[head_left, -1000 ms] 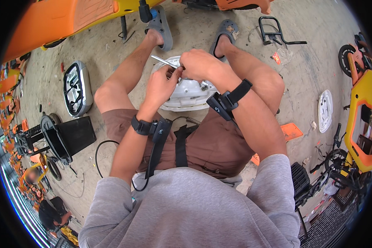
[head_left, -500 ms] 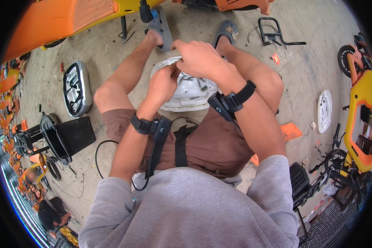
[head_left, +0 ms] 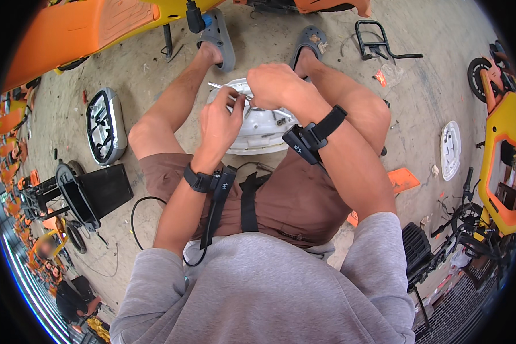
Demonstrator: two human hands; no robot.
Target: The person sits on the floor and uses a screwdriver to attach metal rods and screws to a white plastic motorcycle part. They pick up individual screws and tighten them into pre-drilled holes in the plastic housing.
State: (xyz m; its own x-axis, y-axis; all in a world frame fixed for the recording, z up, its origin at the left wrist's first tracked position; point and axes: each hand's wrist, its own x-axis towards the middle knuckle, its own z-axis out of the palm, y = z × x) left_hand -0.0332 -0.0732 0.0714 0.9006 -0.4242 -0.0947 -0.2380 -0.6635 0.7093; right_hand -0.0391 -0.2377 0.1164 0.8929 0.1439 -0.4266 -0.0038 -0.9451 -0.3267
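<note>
I see concrete floor (head_left: pixel 407 114), an orange-yellow vehicle (head_left: pixel 74 40) upper left. Upper centre, my left hand (head_left: pixel 221 120) pinches a silver rod (head_left: pixel 214 85); my right hand (head_left: pixel 278 86) curls inward, its grip hidden.

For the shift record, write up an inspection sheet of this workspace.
Surface: floor, bare, grey-brown, marked and littered with scraps.
Work items: white panel between the legs, small metal parts on it; silver rod sticking out beside the left hand.
Clutter: black tubular bracket, orange piece, clear wrapper.
Hands: left hand's fingers at the rod, exact grip unclear; right hand curled alongside, fingertips hidden.
Cables: black cable looping beside the left thigh.
Surroundings: orange-and-yellow vehicle ahead, yellow frame at right, another person lower left.
</note>
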